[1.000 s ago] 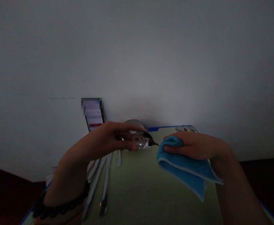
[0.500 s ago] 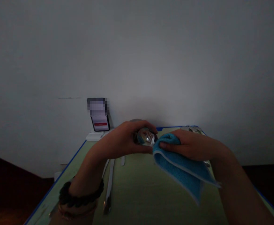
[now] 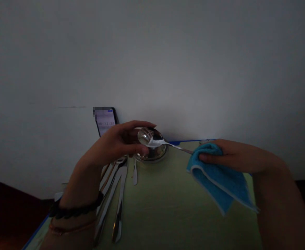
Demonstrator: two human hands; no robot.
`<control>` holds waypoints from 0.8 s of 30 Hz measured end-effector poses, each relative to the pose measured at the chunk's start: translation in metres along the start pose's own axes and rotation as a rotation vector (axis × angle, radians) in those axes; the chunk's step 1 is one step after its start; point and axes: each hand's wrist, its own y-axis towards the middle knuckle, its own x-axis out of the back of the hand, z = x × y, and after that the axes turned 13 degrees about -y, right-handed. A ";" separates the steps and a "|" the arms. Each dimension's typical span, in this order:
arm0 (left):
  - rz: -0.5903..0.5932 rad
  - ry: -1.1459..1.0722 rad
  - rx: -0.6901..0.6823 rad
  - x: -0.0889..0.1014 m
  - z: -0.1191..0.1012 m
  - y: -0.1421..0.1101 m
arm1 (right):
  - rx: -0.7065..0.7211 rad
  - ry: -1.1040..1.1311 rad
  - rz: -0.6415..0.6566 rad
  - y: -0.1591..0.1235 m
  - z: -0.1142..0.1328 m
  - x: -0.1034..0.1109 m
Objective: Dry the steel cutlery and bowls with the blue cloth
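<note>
A shiny metal spoon [image 3: 156,141] is held level above the table, its bowl to the left and its handle to the right. Around the bowl's left edge curl the thumb and fingers of my left hand [image 3: 123,140]. My right hand [image 3: 227,154] pinches a folded blue cloth [image 3: 215,177] around the handle's far end, and the cloth's corners hang down. Just beyond and below the spoon bowl is a round shiny metal dish or lid [image 3: 153,156], partly hidden by the spoon and my left thumb.
Several long pieces of cutlery [image 3: 119,205] lie at the left beside my forearm, and a short handle end [image 3: 135,175] shows near the round metal piece. A phone [image 3: 105,121] leans on the wall [image 3: 168,69]. The green table [image 3: 173,215] has a blue edge.
My right hand with the cloth has slid to the right along the spoon handle, exposing it. My left hand has moved slightly left and up, and more of the cutlery shows.
</note>
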 end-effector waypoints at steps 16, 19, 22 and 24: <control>0.150 0.260 -0.025 -0.034 0.001 0.016 | 0.163 -0.007 -0.222 0.031 0.032 -0.020; 0.145 0.271 -0.088 -0.040 0.003 0.018 | 0.180 0.076 -0.285 0.033 0.032 -0.020; 0.021 0.276 -0.155 -0.043 0.003 0.020 | 0.133 0.225 -0.427 0.041 0.029 -0.023; -0.117 0.261 -0.145 -0.044 0.004 0.021 | 0.077 0.420 -0.600 0.050 0.026 -0.027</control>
